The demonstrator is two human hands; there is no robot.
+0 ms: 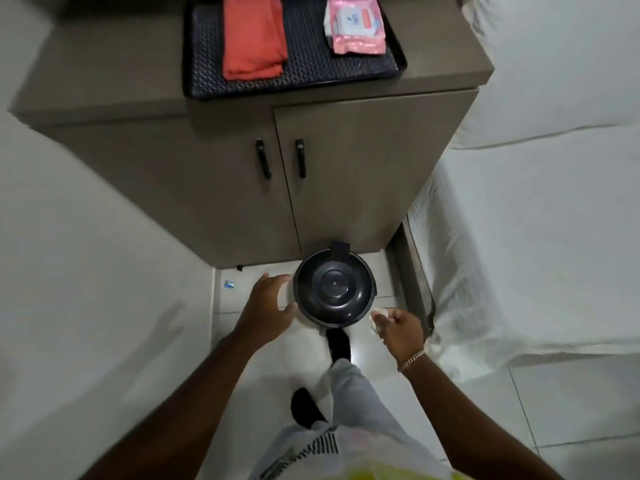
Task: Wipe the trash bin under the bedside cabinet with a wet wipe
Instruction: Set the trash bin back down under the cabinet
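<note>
The round black plastic trash bin (334,287) stood on the floor before the cabinet. The left hand (268,304), fingers spread, touched its side; the right hand (401,329) pinched a crumpled white wet wipe (375,318).

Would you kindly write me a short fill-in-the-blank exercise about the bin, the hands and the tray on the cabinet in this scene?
1. The black trash bin stands on the floor with its lid ____.
2. The white wet wipe is held in the ____ hand.
3. The left hand is open at the bin's ____ side.
4. On the black tray, the orange cloth lies to the ____ of the pink wipes pack.

Missing words: closed; right; left; left
</note>
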